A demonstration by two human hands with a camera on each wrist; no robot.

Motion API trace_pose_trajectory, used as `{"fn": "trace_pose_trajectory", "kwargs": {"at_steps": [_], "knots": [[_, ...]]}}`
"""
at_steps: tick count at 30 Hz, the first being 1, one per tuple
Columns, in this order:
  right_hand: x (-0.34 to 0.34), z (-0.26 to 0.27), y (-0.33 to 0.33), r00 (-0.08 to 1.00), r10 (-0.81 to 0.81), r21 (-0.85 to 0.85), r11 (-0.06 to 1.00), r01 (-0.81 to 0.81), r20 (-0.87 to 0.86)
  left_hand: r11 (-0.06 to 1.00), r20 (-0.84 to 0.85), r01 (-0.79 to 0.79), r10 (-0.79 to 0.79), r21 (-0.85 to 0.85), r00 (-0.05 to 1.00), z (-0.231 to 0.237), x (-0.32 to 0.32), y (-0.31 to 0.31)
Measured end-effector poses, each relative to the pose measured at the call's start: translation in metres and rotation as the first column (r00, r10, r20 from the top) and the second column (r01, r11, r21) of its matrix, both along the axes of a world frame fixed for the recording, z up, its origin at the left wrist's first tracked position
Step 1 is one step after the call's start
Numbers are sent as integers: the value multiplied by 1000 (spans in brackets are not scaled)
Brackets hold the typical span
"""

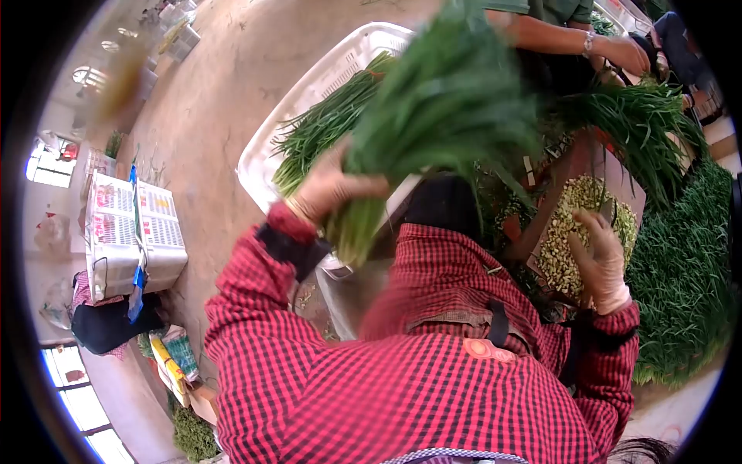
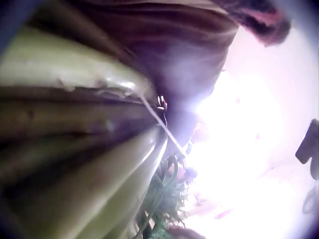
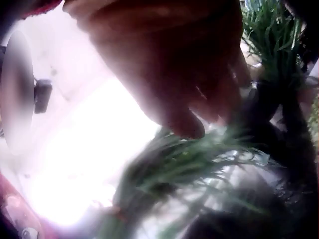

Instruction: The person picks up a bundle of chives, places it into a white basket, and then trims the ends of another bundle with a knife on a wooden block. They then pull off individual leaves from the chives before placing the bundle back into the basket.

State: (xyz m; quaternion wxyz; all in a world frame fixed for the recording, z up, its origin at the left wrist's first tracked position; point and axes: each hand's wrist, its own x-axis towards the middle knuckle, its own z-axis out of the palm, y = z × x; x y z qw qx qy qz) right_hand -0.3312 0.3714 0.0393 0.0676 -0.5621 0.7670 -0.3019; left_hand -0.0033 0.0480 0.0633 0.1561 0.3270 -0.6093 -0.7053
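My left hand (image 1: 332, 185), in a thin glove, grips a large bunch of garlic chives (image 1: 448, 108) near its pale stalk ends. The green leaves fan out up and right, blurred by motion. Up close in the left wrist view, pale stalks (image 2: 75, 59) fill the left side. My right hand (image 1: 601, 267), also gloved, is over a board (image 1: 634, 193) strewn with short pale cut pieces (image 1: 572, 240). Its thumb and fingers are spread, with nothing visible between them. In the right wrist view the right hand (image 3: 174, 64) overlaps blurred green leaves (image 3: 174, 169).
A white plastic basket (image 1: 267, 147) with more chives (image 1: 340, 116) stands ahead on the left. Loose chives (image 1: 680, 271) are heaped at the right, with another bunch (image 1: 634, 127) beyond the board. Another person's arm (image 1: 549, 39) reaches in at the top. White crates (image 1: 139, 232) stand far left.
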Motion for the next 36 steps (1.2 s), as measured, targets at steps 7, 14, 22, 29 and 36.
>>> {"fn": "trace_pose_trajectory", "kwargs": {"at_steps": [7, 14, 22, 29, 36], "knots": [[-1, -47, 43, 972, -152, 382, 921, 74, 177, 945, 14, -73, 82, -318, 997, 33, 9, -101], [-1, -61, 28, 961, -192, 577, 816, 45, 197, 886, 889, 407, 11, -221, 458, -209, 80, -95], [-4, -66, -14, 960, -196, 624, 781, 28, 201, 770, 984, 638, -110, -6, 142, -170, 57, -106], [14, -99, -15, 934, -202, 662, 748, -47, 294, 894, 583, -69, 345, -442, 736, -161, 3, -203], [25, -77, -19, 923, -233, 662, 749, -32, 307, 790, 596, -219, 584, -572, 551, -258, -43, -259]]}}
